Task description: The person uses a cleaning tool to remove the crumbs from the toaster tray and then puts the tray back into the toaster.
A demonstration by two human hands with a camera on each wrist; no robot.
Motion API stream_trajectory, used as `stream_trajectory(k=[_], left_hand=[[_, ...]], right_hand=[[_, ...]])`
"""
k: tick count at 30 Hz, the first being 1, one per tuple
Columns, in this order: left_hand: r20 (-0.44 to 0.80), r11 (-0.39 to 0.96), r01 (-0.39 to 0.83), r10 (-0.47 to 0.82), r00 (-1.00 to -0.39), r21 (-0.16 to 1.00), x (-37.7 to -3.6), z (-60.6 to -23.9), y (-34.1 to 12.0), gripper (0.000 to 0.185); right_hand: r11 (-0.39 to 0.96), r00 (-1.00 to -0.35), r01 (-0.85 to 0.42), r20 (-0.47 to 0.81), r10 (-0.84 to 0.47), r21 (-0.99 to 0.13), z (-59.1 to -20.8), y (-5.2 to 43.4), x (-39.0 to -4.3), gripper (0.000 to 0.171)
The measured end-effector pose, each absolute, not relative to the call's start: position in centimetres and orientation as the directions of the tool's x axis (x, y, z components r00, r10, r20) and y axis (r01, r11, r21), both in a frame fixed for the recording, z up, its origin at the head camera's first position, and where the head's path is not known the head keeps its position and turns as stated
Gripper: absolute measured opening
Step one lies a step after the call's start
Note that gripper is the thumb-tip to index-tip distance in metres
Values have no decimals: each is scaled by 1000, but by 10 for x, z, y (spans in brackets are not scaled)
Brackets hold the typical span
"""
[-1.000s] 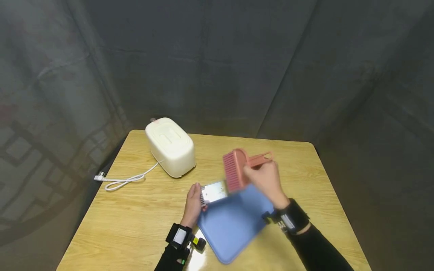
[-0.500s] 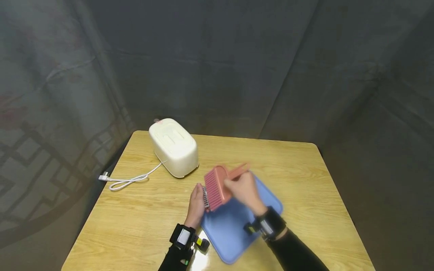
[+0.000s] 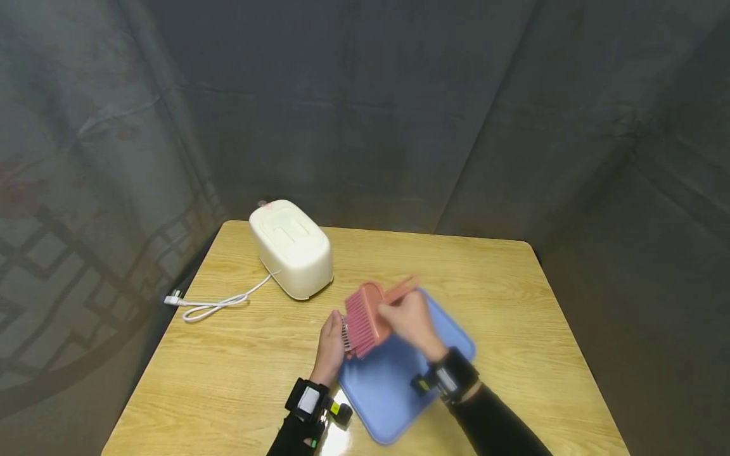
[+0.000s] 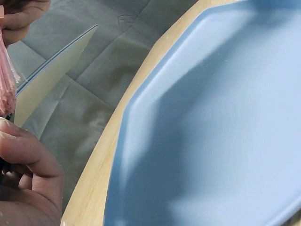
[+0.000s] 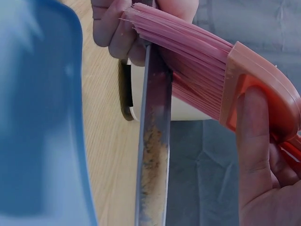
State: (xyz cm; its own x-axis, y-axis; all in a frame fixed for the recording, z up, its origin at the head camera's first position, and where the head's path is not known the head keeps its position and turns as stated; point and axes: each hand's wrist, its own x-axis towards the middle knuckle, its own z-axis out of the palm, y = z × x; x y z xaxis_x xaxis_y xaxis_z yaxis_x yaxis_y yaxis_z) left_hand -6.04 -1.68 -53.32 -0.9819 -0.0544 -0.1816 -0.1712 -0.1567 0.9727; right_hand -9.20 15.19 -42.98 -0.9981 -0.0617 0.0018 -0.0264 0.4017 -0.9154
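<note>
R hand (image 3: 406, 318) grips pink plastic brush (image 3: 365, 316), bristles on flat metal crumb plate (image 5: 153, 141), pinched by L hand (image 3: 331, 347) over blue plastic tray (image 3: 399, 386); tray looks empty, blurry.

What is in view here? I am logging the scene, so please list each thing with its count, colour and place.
Brush: one, pink, held over the tray's far left corner.
Metal plate: one, silver, crumbed, under the bristles.
Tray: one, blue, table front centre.
Toaster: one, cream, table far left.
Cord: one, white, left of the toaster.
Table: one, light wood.
Left hand: grips the plate.
Right hand: grips the brush.
</note>
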Motion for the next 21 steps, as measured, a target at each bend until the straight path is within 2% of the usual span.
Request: stream_trajectory(k=[10,21], left_hand=[[-228,-148,-218,-50,-972,965,-62,-534,-19,50],[-204,-176,-192,-54,-977,965,-53,-509,-16,44]], right_hand=[[428,-998,-18,-10,-65,-904,-432,153,-93,11],[440,-998,-6,-25,-65,-898,-434,156,-95,14]])
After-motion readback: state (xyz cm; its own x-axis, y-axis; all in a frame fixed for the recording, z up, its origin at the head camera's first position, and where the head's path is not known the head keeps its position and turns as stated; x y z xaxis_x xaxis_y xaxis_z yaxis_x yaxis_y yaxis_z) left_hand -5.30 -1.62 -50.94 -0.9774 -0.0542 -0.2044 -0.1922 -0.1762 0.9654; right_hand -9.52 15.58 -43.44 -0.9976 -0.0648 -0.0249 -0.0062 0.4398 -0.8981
